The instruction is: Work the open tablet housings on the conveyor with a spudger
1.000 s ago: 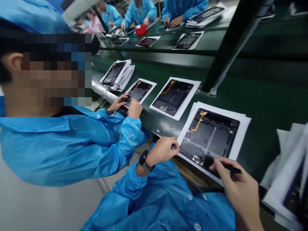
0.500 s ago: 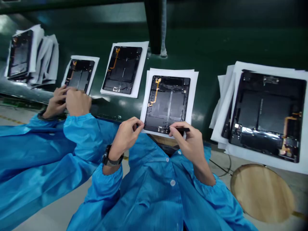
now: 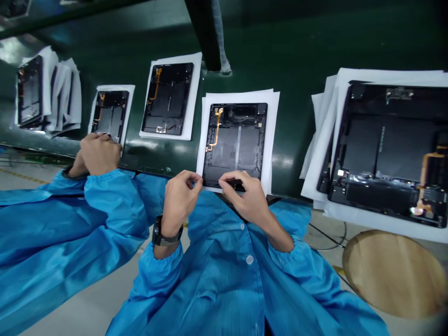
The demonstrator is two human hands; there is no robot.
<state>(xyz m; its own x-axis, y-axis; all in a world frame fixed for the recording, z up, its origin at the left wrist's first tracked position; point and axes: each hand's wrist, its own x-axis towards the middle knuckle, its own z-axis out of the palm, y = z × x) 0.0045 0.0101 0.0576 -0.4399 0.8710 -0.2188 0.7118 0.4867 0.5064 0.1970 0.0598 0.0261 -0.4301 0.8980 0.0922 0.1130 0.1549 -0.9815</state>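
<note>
An opened tablet lies on white sheets, its inside facing up, with an orange ribbon cable along its left side. My left hand, a dark watch on the wrist, is at the tablet's lower left corner. Its thumb and forefinger are pinched together; what lies between them is too small to make out. Over the tablet's lower edge, my right hand is closed on a slim black tool, mostly hidden by the fingers. The right fingertips cover part of that edge.
A second opened tablet lies to the left on white paper. Beyond it a co-worker's hands rest at another tablet. Stacked tablets and sheets stand at right, above a round wooden stool. A dark post rises behind.
My right hand has moved left along the tablet's lower edge, nearer to my left hand. The left hand stays pinched at the corner. The camera view has shifted slightly.
</note>
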